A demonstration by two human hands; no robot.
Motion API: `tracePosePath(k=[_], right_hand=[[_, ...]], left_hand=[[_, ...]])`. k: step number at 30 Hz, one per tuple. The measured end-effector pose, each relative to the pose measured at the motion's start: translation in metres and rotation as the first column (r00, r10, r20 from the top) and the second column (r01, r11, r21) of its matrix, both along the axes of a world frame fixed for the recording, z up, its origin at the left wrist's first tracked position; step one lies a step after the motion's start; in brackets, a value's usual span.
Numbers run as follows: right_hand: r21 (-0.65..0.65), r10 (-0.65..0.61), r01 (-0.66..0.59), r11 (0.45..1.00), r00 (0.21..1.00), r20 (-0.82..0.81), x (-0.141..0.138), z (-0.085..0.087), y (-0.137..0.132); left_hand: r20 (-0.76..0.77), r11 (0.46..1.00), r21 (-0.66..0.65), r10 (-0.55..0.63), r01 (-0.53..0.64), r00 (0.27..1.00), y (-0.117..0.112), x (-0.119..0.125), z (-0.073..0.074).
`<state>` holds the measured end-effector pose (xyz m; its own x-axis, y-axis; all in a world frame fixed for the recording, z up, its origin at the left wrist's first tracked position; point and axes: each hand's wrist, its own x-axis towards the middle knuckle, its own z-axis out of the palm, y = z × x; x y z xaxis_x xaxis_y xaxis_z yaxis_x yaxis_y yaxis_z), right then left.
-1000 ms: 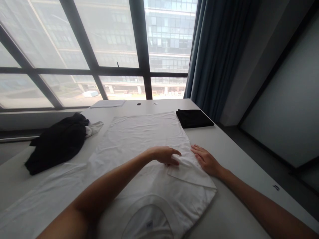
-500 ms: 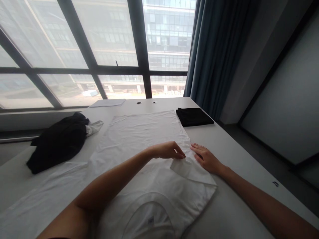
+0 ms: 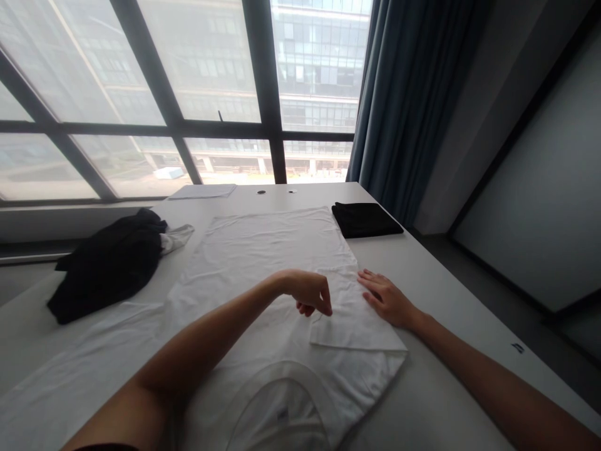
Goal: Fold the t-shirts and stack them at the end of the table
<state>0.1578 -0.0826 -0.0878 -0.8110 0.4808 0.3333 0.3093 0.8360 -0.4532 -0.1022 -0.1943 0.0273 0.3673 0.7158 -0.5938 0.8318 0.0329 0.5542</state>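
A white T-shirt (image 3: 263, 250) lies spread over the table, its neckline towards me and its hem at the far end. The sleeve (image 3: 357, 329) on the right is folded inward over the shirt's body. My left hand (image 3: 310, 293) pinches the inner edge of that sleeve between thumb and fingertips, with the other fingers curled under. At the shirt's right side my right hand (image 3: 385, 298) rests flat, fingers stretched out and touching the fold. On the left, the other sleeve (image 3: 107, 341) is spread outward, partly behind my left forearm.
A folded black cloth (image 3: 366, 219) lies on the table's right side. To the left is a crumpled dark garment (image 3: 107, 263) with a white piece of cloth (image 3: 178, 238) beside it. A flat white item (image 3: 201, 191) lies at the far edge of the white table (image 3: 451, 351), near the window.
My left hand has moved left and slightly towards me, drawing the sleeve's edge further inward so the folded part lies flatter. My right hand has stayed nearly in place.
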Motion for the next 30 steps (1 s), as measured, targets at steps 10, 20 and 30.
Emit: tracePosePath(k=[10,20,30], right_hand=[[0.002,-0.163,0.166,0.986,0.973,-0.164,-0.001,-0.007,0.009],[0.005,-0.002,0.002,1.000,1.000,-0.002,-0.001,0.002,-0.002],[0.014,-0.020,0.019,1.000,0.996,0.089,-0.002,0.004,-0.003]], left_hand=[[0.054,0.749,0.608,-0.370,0.264,0.927,-0.020,0.050,-0.025],[-0.268,0.580,0.600,-0.502,0.551,0.822,-0.037,0.062,-0.037],[-0.114,0.717,0.439,-0.553,0.541,0.825,-0.028,0.051,-0.017]])
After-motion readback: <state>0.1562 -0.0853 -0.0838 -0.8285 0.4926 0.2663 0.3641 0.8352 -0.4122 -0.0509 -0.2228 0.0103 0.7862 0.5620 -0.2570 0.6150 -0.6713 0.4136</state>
